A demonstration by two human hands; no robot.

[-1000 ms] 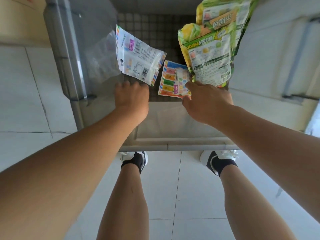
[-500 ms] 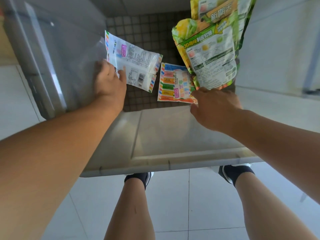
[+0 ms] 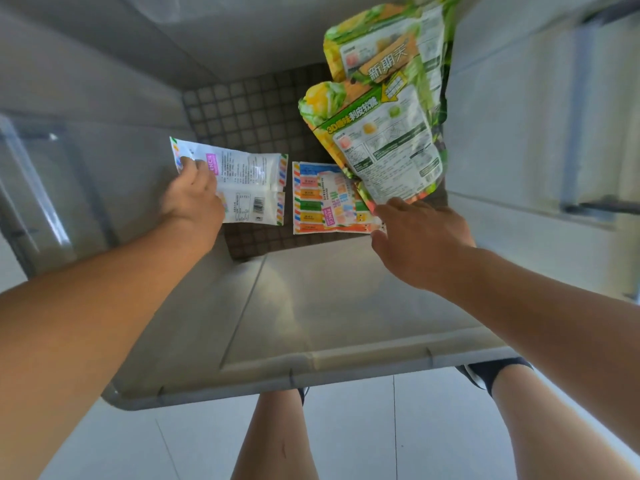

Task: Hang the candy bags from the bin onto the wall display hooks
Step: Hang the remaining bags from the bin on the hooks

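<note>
Nearest us is the rim of the grey bin [image 3: 311, 362]; both arms reach inside; the left hand [image 3: 192, 202] curls its fingers round the left end of a white candy bag [image 3: 249, 181]; the right hand [image 3: 419, 244] meets the lower edge of a green candy bag [image 3: 384, 147], fingertips hidden, so we cannot tell its grip; a striped candy bag [image 3: 318, 202] lies flat between the hands; a second green bag [image 3: 391, 53] stands behind, by the right wall.

"PENCIL": white bag [image 3: 250, 180]; "3D": green bag [image 3: 389, 152]
</note>
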